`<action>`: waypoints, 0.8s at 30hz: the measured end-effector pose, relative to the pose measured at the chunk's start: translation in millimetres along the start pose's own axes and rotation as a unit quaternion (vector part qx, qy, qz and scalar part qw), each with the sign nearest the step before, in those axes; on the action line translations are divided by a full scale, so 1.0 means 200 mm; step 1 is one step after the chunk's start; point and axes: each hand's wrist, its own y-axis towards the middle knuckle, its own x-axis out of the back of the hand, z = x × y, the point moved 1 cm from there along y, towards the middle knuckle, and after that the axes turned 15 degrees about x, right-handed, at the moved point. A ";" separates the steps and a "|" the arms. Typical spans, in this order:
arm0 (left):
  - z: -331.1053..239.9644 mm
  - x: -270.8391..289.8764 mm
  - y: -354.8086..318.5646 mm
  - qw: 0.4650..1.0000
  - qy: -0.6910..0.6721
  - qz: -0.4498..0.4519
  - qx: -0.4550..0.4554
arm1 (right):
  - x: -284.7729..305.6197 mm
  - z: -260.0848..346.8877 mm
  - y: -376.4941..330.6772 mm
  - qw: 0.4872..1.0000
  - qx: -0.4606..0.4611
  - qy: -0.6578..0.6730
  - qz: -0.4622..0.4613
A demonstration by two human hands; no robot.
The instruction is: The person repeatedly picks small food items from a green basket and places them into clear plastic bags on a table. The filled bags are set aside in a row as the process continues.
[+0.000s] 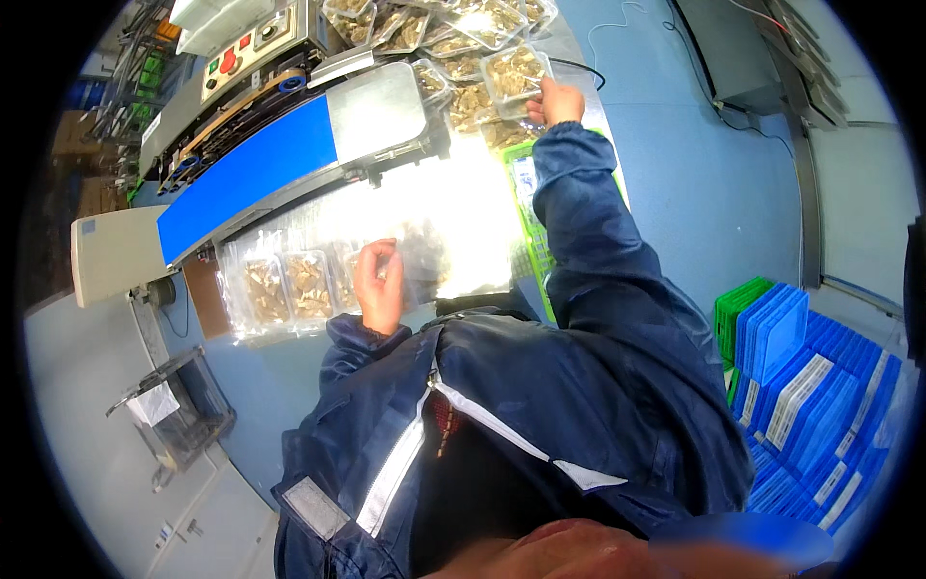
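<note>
My right hand (pixel 558 101) reaches to the far side of the bench. Its fingers are closed on the near right corner of a clear plastic tray (pixel 514 73) filled with brownish pieces that look like mushrooms. That tray is tilted over a heap of similar trays (pixel 395 29). Nearer to me, my left hand (pixel 379 288) hovers at a row of filled trays (pixel 309 285) in shiny clear film. Its fingers are loosely curled, with a gap at the thumb, and nothing shows between them. Glare hides part of the bench to the right of this hand.
A machine with a blue conveyor belt (pixel 256 174), a metal plate (pixel 378 111) and a control panel (pixel 253 53) stands beyond my left hand. A green crate (pixel 536 227) lies under my right forearm. Stacked blue crates (pixel 810 386) stand on the right.
</note>
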 end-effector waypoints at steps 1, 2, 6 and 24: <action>0.00 0.00 0.00 1.000 0.006 -0.005 0.004 | 0.00 0.00 -0.08 0.996 0.063 -0.059 -0.002; 0.00 0.01 0.01 1.000 0.011 -0.010 0.009 | 0.01 0.00 -0.14 0.985 0.125 -0.119 -0.003; -0.05 0.04 0.00 0.998 0.050 0.000 -0.035 | 0.03 -0.09 -0.31 0.988 0.152 0.019 0.031; 0.01 0.12 -0.01 0.997 -0.054 0.039 -0.034 | 0.36 0.02 -1.32 0.881 -0.095 0.324 0.332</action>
